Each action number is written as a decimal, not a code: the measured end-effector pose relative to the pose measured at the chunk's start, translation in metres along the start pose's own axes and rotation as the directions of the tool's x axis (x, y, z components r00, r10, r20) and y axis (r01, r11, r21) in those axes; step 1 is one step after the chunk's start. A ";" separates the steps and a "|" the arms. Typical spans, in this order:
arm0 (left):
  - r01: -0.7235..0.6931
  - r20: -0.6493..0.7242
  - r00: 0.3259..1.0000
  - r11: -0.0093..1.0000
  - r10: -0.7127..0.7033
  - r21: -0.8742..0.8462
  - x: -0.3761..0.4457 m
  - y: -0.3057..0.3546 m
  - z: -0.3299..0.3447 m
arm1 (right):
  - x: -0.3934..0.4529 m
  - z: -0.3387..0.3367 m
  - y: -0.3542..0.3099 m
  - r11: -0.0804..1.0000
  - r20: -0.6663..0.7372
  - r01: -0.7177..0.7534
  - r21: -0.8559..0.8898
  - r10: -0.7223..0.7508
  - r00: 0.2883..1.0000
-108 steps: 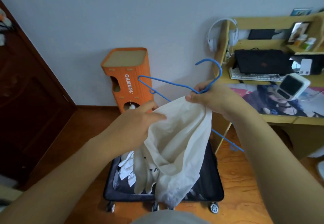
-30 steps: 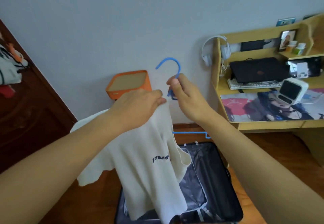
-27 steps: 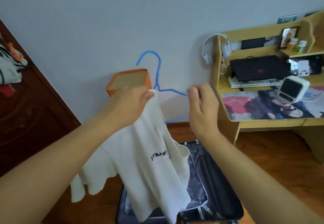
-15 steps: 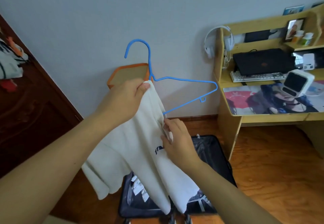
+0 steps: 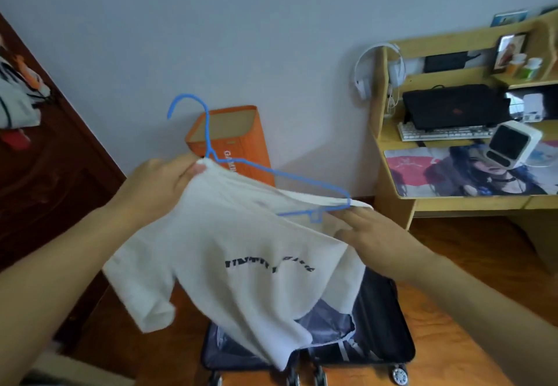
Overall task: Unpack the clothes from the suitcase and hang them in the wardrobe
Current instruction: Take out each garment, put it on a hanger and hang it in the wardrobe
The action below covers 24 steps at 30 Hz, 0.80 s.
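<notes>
Above the open suitcase [image 5: 383, 322], the left hand [image 5: 157, 186] is pinching the white T-shirt [image 5: 241, 253] (collar) at the blue hanger [image 5: 271, 174]; right hand [image 5: 374, 234] is lying flat, fingers straight, against its shoulder.

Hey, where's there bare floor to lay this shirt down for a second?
Bare wood floor lies between the suitcase and the desk. Left of the suitcase the floor also shows bare. The desk top is crowded.

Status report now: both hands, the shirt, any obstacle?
Left hand pinches white T-shirt collar at blue wire hanger neck. Right hand open, fingers at shirt's shoulder. Hanger's right end partly uncovered. Nothing blocking.
</notes>
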<state>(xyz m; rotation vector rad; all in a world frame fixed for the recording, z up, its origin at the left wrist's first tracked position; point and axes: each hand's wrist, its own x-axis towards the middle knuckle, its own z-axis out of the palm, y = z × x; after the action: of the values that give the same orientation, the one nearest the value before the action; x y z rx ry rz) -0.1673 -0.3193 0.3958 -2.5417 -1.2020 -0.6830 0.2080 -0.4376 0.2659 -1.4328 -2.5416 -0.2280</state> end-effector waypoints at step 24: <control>0.091 -0.328 0.939 0.995 -0.102 -0.049 -0.013 0.051 0.004 | 0.054 -0.039 0.035 0.905 -0.371 -0.270 0.329 0.387 0.844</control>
<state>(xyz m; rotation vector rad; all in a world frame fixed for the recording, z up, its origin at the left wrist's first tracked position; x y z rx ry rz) -0.1332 -0.3585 0.3848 -2.2814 -1.2077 -1.1097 0.2147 -0.3843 0.3189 -1.4905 -1.8575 -0.1202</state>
